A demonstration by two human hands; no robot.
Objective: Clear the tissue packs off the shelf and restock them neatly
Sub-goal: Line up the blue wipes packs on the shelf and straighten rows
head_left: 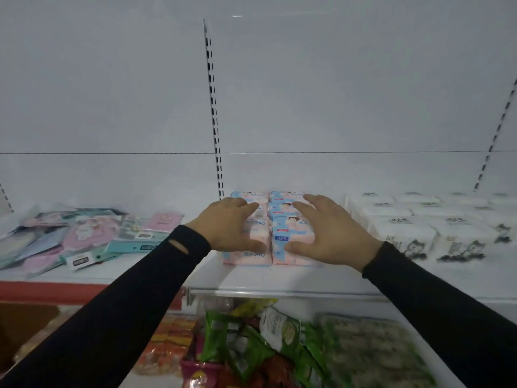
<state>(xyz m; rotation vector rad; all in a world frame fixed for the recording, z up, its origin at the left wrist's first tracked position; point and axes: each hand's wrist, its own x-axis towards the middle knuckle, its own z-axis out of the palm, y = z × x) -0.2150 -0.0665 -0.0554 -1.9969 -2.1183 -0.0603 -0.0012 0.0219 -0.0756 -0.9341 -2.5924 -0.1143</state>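
Observation:
Several pink-and-blue tissue packs (282, 219) lie in two tidy rows on the white shelf (251, 278), running from the back wall toward the front. My left hand (232, 224) rests on the left row with fingers spread flat. Over the right row sits my right hand (326, 229), fingers straight and thumb against the front pack. Neither hand curls round a pack. Both arms wear black sleeves.
White tissue packs with a dark cartoon print (428, 225) fill the shelf to the right. A loose pile of pastel flat packets and a teal box (84, 236) lies to the left. Green and orange snack bags (268, 340) crowd the shelf below. A slotted upright (214, 113) divides the back wall.

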